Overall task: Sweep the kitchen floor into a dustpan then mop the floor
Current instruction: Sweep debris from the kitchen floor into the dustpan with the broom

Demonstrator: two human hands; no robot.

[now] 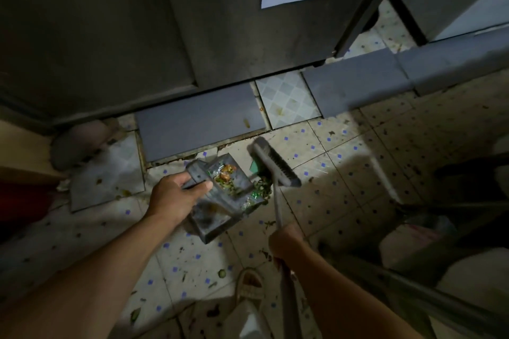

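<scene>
The left hand [176,195] has its fingers and thumb curled round the handle of a dark grey plastic dustpan [220,195], which sits low over the pale tiled floor with blue dots [344,173] and already carries green scraps and orange wrapper bits [224,177]. The right hand [283,242] grips the pale long broom handle [276,206] — its grey bristled broom head [275,165] lies just right of the dustpan's mouth, touching a small heap of green litter [261,187] there. Beyond them, at the far side, runs a grey tile threshold [198,124] under a dark door [234,22]; a sandalled foot [249,285] stands near, between the arms.
</scene>
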